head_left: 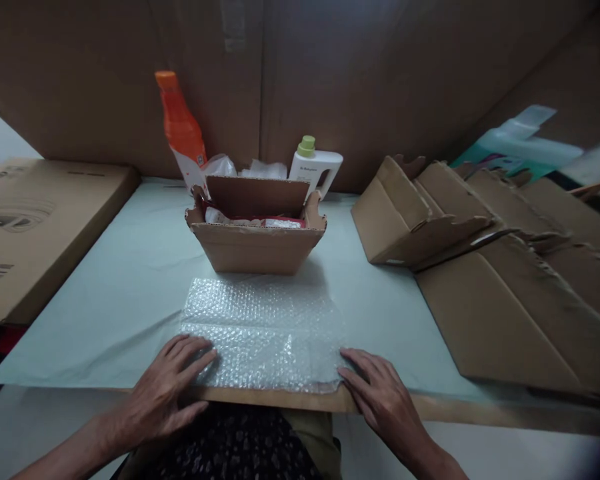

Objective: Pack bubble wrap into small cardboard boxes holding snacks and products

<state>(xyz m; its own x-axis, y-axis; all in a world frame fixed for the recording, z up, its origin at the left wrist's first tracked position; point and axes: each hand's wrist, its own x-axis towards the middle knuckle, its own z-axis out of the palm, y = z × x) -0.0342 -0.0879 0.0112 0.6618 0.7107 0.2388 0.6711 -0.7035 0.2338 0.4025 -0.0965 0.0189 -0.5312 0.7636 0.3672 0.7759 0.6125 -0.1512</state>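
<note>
Fingers: both hands lie flat, fingers spread and gripping nothing; the left hand presses its fingertips on the near left corner of the bubble wrap, and the right hand rests at the near right corner, fingertips touching its edge.
Bubble wrap: a clear rectangular sheet, spread flat on the table right at the near edge, directly in front of the person, with nothing lying on it.
Open box: a small cardboard box stands just beyond the sheet, flaps up, with white and red packets visible inside; what they are cannot be told.
Behind the box: an orange bottle, tilted, and a white jug with a green cap, with some crumpled clear plastic between them.
To the right: a stack of flattened cardboard boxes, well apart from the sheet.
To the left: a large flat carton at the table's edge.
Progress, as a judgement: the sheet looks laid out and smoothed; no item has been placed on it, nothing is wrapped, and the box is still open.
</note>
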